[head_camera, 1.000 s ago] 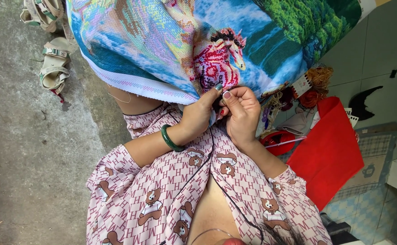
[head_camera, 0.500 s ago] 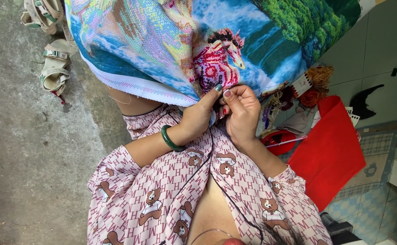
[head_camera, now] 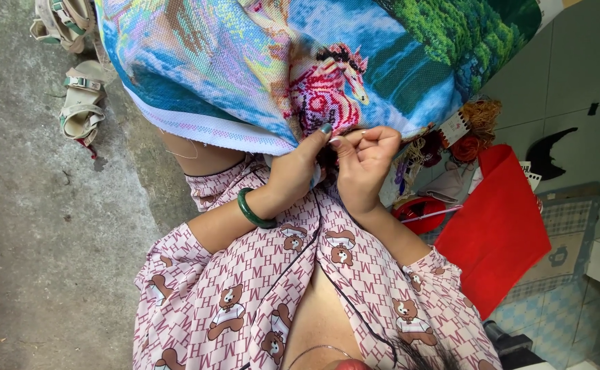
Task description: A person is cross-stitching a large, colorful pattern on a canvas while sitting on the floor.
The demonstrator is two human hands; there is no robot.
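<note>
Both hands pinch the embroidered cloth (head_camera: 279, 75) at its lower edge, which spreads toward twelve o'clock. The left hand (head_camera: 296, 168) grips the fabric; the right hand (head_camera: 365, 161), touching it at three o'clock, closes fingertips, perhaps on a needle.

Change noted: my right hand (head_camera: 365, 161) is drawing slightly closer to my left hand (head_camera: 300, 168) beneath the embroidered horse (head_camera: 327, 89); the cloth (head_camera: 245, 62) is shifting marginally lower over them.

The large colourful cross-stitch cloth with a pink horse motif (head_camera: 279, 68) hangs draped over the lap, its white edge folded under.
</note>
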